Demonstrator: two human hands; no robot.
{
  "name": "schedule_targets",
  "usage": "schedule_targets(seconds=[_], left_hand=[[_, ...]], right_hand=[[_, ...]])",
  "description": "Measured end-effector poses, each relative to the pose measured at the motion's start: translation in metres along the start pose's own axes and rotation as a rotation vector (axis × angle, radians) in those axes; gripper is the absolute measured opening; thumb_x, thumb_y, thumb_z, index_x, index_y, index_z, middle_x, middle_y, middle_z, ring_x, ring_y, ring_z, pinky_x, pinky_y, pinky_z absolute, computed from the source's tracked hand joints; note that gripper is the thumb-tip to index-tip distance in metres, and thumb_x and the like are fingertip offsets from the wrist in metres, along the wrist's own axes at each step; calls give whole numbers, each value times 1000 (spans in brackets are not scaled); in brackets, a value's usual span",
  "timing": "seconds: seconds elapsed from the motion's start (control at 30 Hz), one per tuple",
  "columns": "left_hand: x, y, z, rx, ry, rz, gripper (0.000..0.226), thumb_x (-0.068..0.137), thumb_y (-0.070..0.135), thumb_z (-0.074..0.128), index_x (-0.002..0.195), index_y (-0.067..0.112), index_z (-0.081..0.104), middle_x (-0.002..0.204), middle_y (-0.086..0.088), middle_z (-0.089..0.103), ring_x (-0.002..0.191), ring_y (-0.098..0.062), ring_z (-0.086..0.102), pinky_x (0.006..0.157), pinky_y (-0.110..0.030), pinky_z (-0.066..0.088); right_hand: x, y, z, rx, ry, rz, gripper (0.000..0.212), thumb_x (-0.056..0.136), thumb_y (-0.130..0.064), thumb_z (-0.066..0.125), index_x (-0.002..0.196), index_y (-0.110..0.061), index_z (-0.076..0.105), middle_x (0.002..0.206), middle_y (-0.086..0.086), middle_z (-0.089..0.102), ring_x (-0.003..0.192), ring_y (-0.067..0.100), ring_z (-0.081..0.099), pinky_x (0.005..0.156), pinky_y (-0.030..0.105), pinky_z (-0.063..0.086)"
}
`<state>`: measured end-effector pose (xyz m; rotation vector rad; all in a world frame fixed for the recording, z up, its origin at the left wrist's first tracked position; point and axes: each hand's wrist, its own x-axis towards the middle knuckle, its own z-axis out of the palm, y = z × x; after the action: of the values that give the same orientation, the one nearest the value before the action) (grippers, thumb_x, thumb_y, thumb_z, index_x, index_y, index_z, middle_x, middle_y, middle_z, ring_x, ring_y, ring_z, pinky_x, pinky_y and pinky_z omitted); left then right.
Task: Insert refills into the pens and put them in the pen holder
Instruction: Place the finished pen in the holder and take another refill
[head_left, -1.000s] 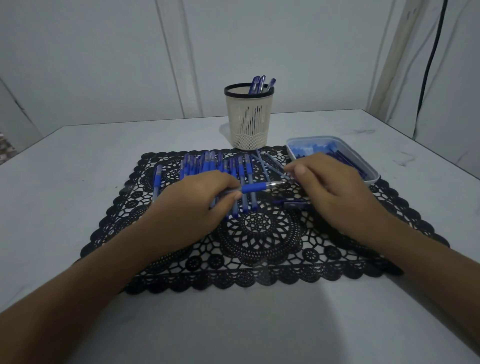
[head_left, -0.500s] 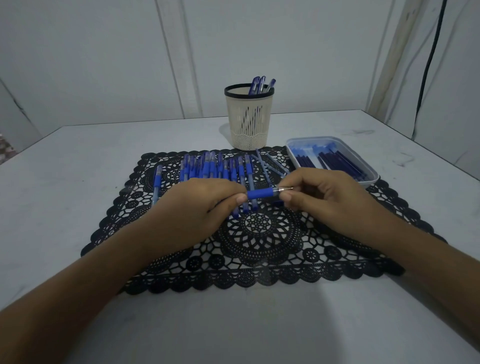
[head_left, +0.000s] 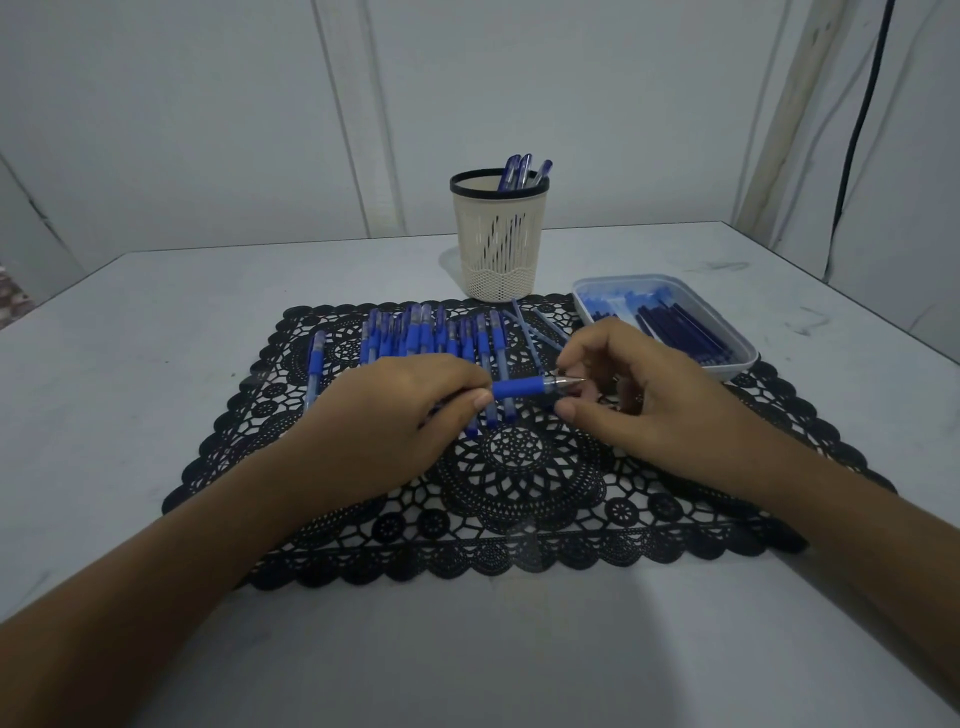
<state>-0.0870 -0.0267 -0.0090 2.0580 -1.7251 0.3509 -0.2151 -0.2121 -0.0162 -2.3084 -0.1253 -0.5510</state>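
Note:
My left hand grips a blue pen by its barrel, level above the black lace mat, metal tip pointing right. My right hand hovers at the tip with forefinger above and thumb below, a small gap on each side. Behind my hands, several blue pens lie in a row on the mat, with thin refills loose beside them. The cream pen holder stands upright behind the mat with three pens in it.
A shallow grey tray with several dark refills sits at the mat's right rear corner. The white table meets the wall behind the holder. A black cable hangs down the right wall.
My right hand came back from the tray side to the pen's tip, pinched it, and has now loosened its fingers. My left hand kept hold of the pen and drew slightly nearer.

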Motion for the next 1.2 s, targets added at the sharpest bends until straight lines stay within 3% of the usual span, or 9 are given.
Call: schedule_targets(seconds=[0.13, 0.23, 0.37, 0.47, 0.53, 0.7, 0.9, 1.07, 1.2], left_hand=[[0, 1, 0, 26, -5, -5, 31, 92, 36, 35, 95, 21, 62, 68, 20, 44, 57, 8, 43, 53, -7, 35], [0, 0, 0, 10, -8, -13, 32, 92, 37, 35, 96, 21, 62, 67, 23, 43, 59, 7, 45, 54, -7, 36], [-1, 1, 0, 20, -13, -12, 31, 92, 36, 35, 96, 22, 62, 68, 24, 42, 58, 8, 44, 52, -6, 34], [-1, 1, -1, 39, -20, -8, 31, 92, 36, 35, 95, 22, 62, 69, 21, 45, 53, 8, 41, 48, -6, 30], [-1, 1, -1, 35, -20, -9, 31, 92, 36, 35, 96, 22, 62, 70, 21, 45, 56, 9, 43, 48, -6, 28], [-1, 1, -2, 35, -24, -13, 31, 92, 36, 35, 96, 22, 62, 68, 25, 40, 58, 10, 44, 50, -6, 24], [-2, -5, -1, 7, -26, -80, 33, 90, 41, 35, 97, 24, 62, 68, 26, 47, 67, 13, 48, 54, -10, 35], [0, -8, -5, -21, -17, -209, 22, 90, 42, 36, 95, 34, 56, 70, 26, 50, 72, 11, 49, 56, -15, 30], [0, -9, -6, -10, 2, -225, 23, 94, 34, 42, 97, 24, 62, 66, 22, 49, 64, 11, 48, 52, -16, 27]], right_hand=[[0, 1, 1, -23, -6, 38, 23, 84, -45, 45, 77, -30, 60, 66, -5, 60, 58, 10, 55, 51, 25, 44], [0, 3, 1, -26, -10, -13, 9, 85, -24, 60, 88, -29, 54, 68, -12, 54, 62, 1, 51, 54, 9, 37], [1, 2, 1, 43, 9, 47, 16, 78, -44, 54, 88, -30, 56, 68, -9, 55, 60, 1, 49, 53, 11, 37], [2, 1, 1, -7, 1, 20, 5, 85, -31, 57, 87, -35, 57, 76, -13, 58, 62, 1, 51, 54, 10, 37], [2, 2, 1, 20, -16, -3, 30, 81, -18, 66, 100, -37, 50, 86, -14, 55, 67, 2, 53, 57, 8, 39], [1, -2, 2, 16, 14, 51, 19, 78, -48, 49, 89, -34, 57, 77, -7, 59, 62, 5, 50, 54, 13, 39], [2, 4, 0, 8, 89, 36, 18, 82, -16, 65, 86, -33, 60, 72, -20, 60, 64, 0, 55, 58, 12, 43], [6, 13, -5, -30, 188, 149, 20, 81, -14, 67, 83, -32, 62, 74, -9, 62, 66, 0, 55, 62, 8, 43], [3, 9, -7, -306, 25, 109, 15, 82, -16, 66, 93, -27, 67, 82, -21, 56, 73, -4, 55, 67, 2, 39]])
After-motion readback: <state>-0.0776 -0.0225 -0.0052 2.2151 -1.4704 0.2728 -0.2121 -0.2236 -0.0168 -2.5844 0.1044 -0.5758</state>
